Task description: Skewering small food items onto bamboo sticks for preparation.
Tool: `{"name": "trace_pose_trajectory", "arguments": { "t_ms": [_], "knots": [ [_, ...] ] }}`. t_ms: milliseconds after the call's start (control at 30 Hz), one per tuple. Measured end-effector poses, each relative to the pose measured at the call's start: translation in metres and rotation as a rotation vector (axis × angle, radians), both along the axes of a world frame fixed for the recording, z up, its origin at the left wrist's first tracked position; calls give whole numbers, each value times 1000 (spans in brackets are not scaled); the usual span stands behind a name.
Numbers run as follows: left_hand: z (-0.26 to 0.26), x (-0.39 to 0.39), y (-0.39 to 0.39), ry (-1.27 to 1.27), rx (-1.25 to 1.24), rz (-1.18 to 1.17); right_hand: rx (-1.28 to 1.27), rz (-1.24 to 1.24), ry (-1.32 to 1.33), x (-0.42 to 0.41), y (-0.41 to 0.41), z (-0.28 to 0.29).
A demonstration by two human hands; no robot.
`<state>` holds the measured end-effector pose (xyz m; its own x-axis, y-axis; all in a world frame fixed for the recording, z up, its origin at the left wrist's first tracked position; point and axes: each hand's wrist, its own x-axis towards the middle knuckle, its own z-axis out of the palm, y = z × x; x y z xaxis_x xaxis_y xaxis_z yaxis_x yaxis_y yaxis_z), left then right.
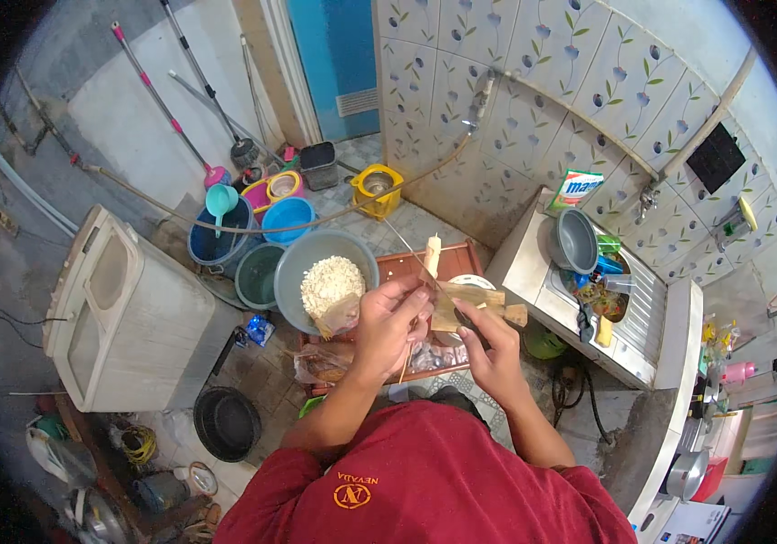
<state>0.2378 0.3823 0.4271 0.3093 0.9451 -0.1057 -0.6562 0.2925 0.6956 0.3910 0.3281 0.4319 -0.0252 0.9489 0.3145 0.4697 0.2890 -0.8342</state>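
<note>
My left hand [395, 319] grips thin sticks, probably skewers, whose ends show below the fingers. Above its fingertips stands a pale, roughly cylindrical piece of food [433, 253], upright. My right hand [495, 343] holds what looks like a long thin-bladed knife [407, 243], its blade slanting up and left across the left fingertips. Below the hands lies a wooden cutting board [490, 297] with a short handle, partly over a white round container [473, 279]. To the left, a grey basin [286, 272] holds a heap of small pale pieces [332, 282] and a plastic bag [343, 315].
A low reddish-brown wooden table [398, 264] supports these things. Buckets [252, 275] and a yellow stand [376, 187] are beyond it. A hose [334, 216] crosses overhead. The sink counter [524, 251] is at right; a washing machine [150, 306] stands left, near a black basin [227, 423].
</note>
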Motion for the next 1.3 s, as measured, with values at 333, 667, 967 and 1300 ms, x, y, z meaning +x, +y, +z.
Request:
{"name": "trace_pose_trajectory", "arguments": {
  "t_ms": [333,667,967,1300],
  "knots": [
    [-11,-3,11,119,6,110,110,-155,111,9,-9,-9],
    [-28,-13,11,138,-58,52,-17,-222,236,37,-17,-51],
    [-101,-15,20,341,-58,113,-161,-274,346,34,-31,-75],
    [-271,-31,23,511,-502,92,-284,-371,464,25,-53,-105]
  ]
}}
